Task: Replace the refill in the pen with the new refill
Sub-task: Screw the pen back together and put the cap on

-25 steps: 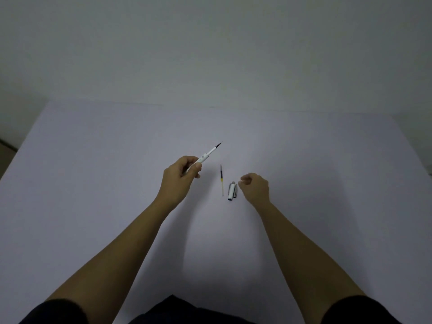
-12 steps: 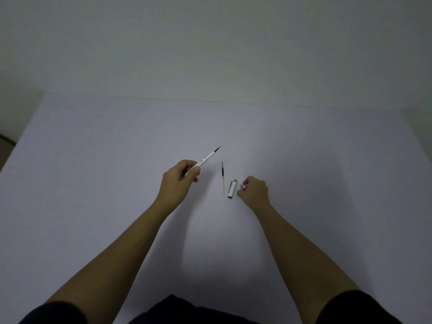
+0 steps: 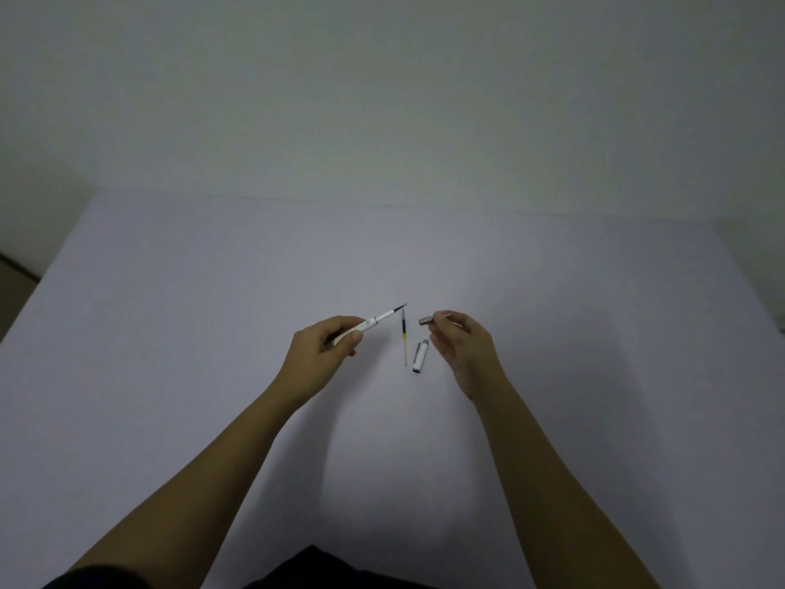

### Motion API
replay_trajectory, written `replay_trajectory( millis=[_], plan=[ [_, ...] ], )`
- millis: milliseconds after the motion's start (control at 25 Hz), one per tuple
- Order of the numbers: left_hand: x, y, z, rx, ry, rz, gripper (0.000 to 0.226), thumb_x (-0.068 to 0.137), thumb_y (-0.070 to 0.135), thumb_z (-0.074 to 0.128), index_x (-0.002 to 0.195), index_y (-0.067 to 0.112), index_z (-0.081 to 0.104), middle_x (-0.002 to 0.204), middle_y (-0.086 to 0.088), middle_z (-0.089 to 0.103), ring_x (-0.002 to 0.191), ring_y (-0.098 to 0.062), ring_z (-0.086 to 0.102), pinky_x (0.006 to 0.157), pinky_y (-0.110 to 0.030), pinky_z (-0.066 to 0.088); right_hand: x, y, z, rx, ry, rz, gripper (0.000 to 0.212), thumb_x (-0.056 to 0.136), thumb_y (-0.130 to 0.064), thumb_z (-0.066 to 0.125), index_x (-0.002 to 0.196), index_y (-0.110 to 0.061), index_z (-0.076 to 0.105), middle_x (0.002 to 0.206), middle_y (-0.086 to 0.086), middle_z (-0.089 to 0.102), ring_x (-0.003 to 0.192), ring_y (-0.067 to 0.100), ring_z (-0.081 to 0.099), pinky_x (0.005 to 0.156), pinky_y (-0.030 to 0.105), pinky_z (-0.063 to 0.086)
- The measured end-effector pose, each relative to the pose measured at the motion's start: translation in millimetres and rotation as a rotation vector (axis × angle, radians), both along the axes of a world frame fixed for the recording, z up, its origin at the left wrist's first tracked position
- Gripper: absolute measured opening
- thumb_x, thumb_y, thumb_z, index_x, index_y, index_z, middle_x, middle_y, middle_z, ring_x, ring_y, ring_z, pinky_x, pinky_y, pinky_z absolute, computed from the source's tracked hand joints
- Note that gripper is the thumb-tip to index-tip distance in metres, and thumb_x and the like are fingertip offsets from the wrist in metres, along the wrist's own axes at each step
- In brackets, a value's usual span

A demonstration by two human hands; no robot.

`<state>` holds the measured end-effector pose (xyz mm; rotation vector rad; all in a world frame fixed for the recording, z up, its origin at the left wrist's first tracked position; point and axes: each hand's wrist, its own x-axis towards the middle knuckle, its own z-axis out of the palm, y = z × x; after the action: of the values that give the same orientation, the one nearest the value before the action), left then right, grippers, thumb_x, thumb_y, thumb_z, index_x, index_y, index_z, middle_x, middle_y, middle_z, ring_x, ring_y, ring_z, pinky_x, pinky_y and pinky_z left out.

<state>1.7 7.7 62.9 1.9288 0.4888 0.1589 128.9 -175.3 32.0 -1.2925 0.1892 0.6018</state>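
The left hand (image 3: 323, 354) is gripping the pen (image 3: 374, 323), refill tip pointing far-right toward the metal tip (image 3: 426, 320) pinched in the right hand (image 3: 461, 344), just right; spare refill (image 3: 404, 340) is lying on the desk (image 3: 170, 333) between.

The white pen barrel (image 3: 368, 326) is held tilted, its refill tip (image 3: 400, 308) protruding dark and pointing up-right. A loose refill (image 3: 404, 340) (dark at the far end, yellowish nearer) lies on the surface. Just beside it lies the white cap (image 3: 419, 356). A small metallic nose piece (image 3: 426, 320) is held raised.
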Motion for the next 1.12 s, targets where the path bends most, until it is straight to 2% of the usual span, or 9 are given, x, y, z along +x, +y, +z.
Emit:
replay_trajectory(
  millis=[80, 360, 520, 640, 880, 1000, 1120],
  plan=[
    [-1.9, -3.8, 2.4, 0.018, -0.018, -0.016, 0.017, 0.09, 0.021, 0.058, 0.104, 0.023, 0.067, 0.076, 0.011, 0.065, 0.063, 0.008, 0.058, 0.055, -0.001, 0.039, -3.8, -2.3, 10.1, 0.072, -0.009, -0.015, 0.004, 0.086, -0.009, 0.062, 0.086, -0.012, 0.065, 0.072, -0.005, 0.076, 0.074, 0.003, 0.071, 0.065, 0.014, 0.055],
    [-6.3, -6.4, 10.5, 0.04, -0.044, -0.036, 0.018, 0.089, 0.019, 0.059, 0.104, 0.021, 0.069, 0.076, 0.012, 0.065, 0.068, 0.007, 0.059, 0.059, 0.001, 0.04, -13.1, -1.9, 28.7, 0.14, -0.014, -0.024, 0.007, 0.088, -0.006, 0.059, 0.087, -0.011, 0.064, 0.077, -0.001, 0.073, 0.074, 0.004, 0.071, 0.066, 0.015, 0.056],
    [-8.0, -6.2, 12.8, 0.068, -0.041, -0.045, 0.018, 0.089, 0.019, 0.059, 0.104, 0.021, 0.069, 0.079, 0.01, 0.066, 0.074, -0.005, 0.063, 0.062, -0.003, 0.044, -18.0, -0.7, 32.7, 0.145, -0.037, 0.007, 0.008, 0.088, -0.005, 0.059, 0.086, -0.012, 0.064, 0.074, -0.005, 0.075, 0.076, 0.004, 0.071, 0.066, 0.015, 0.056],
    [-7.8, -6.0, 15.7, 0.089, -0.036, -0.061, 0.018, 0.089, 0.019, 0.059, 0.103, 0.023, 0.069, 0.082, 0.007, 0.067, 0.077, -0.012, 0.064, 0.065, -0.007, 0.045, -21.1, 1.0, 36.5, 0.128, -0.081, 0.043, 0.01, 0.087, -0.006, 0.059, 0.085, -0.014, 0.064, 0.077, -0.003, 0.074, 0.079, 0.005, 0.071, 0.068, 0.015, 0.055],
    [-3.2, -6.5, 23.8, 0.18, -0.06, -0.115, 0.018, 0.089, 0.02, 0.059, 0.103, 0.024, 0.069, 0.077, 0.014, 0.063, 0.069, 0.002, 0.057, 0.062, -0.002, 0.041, -29.3, 5.2, 41.0, 0.027, -0.247, 0.157, 0.013, 0.085, -0.012, 0.064, 0.094, -0.021, 0.064, 0.084, -0.003, 0.073, 0.087, 0.011, 0.069, 0.075, 0.02, 0.055],
    [-3.7, -3.4, 26.5, 0.184, -0.06, -0.122, 0.018, 0.089, 0.021, 0.059, 0.104, 0.024, 0.069, 0.075, 0.013, 0.062, 0.068, -0.001, 0.056, 0.06, -0.002, 0.04, -29.8, 4.4, 45.4, -0.009, -0.317, 0.185, 0.012, 0.085, -0.011, 0.064, 0.088, -0.022, 0.067, 0.08, -0.005, 0.072, 0.085, 0.012, 0.068, 0.077, 0.022, 0.055],
    [-4.7, -0.9, 28.0, 0.171, -0.045, -0.153, 0.019, 0.09, 0.022, 0.058, 0.105, 0.022, 0.069, 0.078, 0.007, 0.065, 0.068, -0.004, 0.058, 0.06, -0.006, 0.042, -32.2, 5.3, 49.0, -0.068, -0.369, 0.243, 0.01, 0.083, -0.01, 0.066, 0.084, -0.02, 0.068, 0.079, -0.004, 0.073, 0.081, 0.009, 0.07, 0.073, 0.018, 0.054]
  ],
)
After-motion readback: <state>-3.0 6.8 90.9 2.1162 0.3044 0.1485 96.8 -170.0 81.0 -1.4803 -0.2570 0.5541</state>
